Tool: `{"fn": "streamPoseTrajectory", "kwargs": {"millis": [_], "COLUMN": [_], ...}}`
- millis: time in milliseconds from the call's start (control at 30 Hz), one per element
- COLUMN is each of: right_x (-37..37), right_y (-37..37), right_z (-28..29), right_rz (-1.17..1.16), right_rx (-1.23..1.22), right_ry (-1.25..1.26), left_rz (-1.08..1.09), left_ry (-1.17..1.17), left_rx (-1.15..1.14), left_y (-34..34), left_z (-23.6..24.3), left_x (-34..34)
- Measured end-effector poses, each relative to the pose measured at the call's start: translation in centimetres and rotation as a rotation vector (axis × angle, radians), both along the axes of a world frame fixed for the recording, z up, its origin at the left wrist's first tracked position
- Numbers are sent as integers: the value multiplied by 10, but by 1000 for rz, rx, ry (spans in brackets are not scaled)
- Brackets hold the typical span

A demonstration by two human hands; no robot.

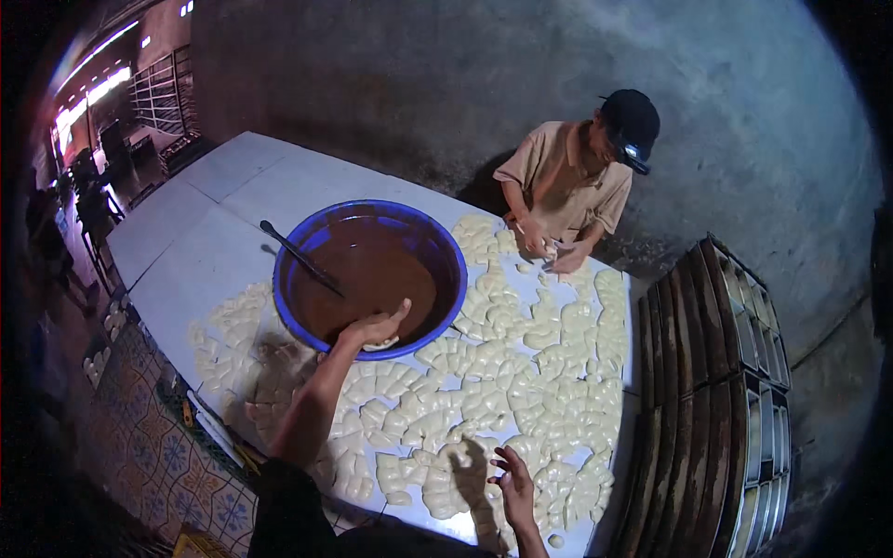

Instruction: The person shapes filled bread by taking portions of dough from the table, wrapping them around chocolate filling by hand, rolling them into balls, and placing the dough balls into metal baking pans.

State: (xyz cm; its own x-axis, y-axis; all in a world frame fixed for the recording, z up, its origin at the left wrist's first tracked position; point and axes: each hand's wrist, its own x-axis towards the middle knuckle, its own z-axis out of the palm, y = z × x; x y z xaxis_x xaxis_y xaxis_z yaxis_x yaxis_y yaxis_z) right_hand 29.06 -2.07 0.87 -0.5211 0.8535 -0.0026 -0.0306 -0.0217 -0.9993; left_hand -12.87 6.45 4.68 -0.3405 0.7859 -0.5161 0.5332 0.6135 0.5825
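Observation:
My left hand [372,329] reaches over the near rim of a large blue basin [454,246], thumb sticking up, with a pale piece of dough [381,345] under its curled fingers. Brown filling-like paste [372,265] lies in the basin. A dark long-handled spoon or spatula [302,259] leans across the far left rim, its lower end in the paste. Over the near side of the table, my right hand [513,485] is open, fingers apart and slightly bent, nothing visible in it. Many flattened dough pieces [484,386] cover the table around both hands, packed edge to edge.
Across the table [214,186], a person in a cap [567,186] works a small piece of dough with both hands. Stacked metal baking pans or trays [707,372] stand at the right edge. A patterned tile floor [186,456] shows at lower left, racks [163,98] at far left.

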Motion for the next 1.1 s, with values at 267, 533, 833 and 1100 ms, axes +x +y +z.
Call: {"fn": "streamPoseTrajectory", "kwargs": {"millis": [267, 533, 833, 1100], "right_x": [12, 40, 96, 131], "right_y": [6, -26, -37, -38], "right_z": [-29, -35, -23, -21], "right_rz": [33, -292, -248, -378], "right_rx": [-599, -552, 319, 316], "right_ry": [525, 266, -139, 1], "left_rz": [171, 449, -99, -80], "left_ry": [-436, -1099, -679, -662], "left_rx": [523, 408, 430, 415], "left_y": [-72, -139, -150, -136], "left_z": [45, -42, -64, -58], "left_x": [160, 301, 354, 400]}}
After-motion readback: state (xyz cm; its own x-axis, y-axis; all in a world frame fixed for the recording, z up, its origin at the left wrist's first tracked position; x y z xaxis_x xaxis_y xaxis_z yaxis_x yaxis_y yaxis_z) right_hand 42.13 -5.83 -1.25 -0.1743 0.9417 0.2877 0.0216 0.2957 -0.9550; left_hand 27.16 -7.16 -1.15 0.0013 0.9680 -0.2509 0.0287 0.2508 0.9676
